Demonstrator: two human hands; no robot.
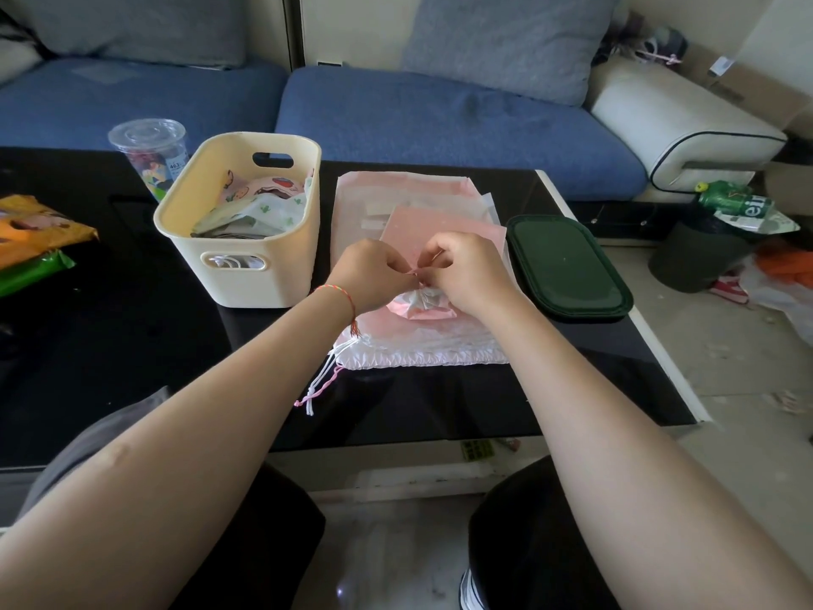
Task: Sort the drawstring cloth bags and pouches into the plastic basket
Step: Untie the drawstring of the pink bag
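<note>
A cream plastic basket [246, 275] stands on the black table, left of centre, with several printed cloth pouches [259, 204] inside. To its right lies a flat stack of pink and white drawstring bags [396, 191]. On top of the stack is a small pink pouch [440, 226] with its near end gathered. My left hand [374, 270] and my right hand [466, 270] meet at that gathered mouth, pinching the pouch's drawstring between them. White and pink cords [325, 380] from the lower bags trail off the stack toward me.
A dark green lidded container [567, 266] sits right of the stack. A clear plastic cup [149, 156] stands behind the basket, and orange and green packets [35, 239] lie at the far left. A blue sofa [440, 121] runs behind the table; a bin [695, 253] stands at right.
</note>
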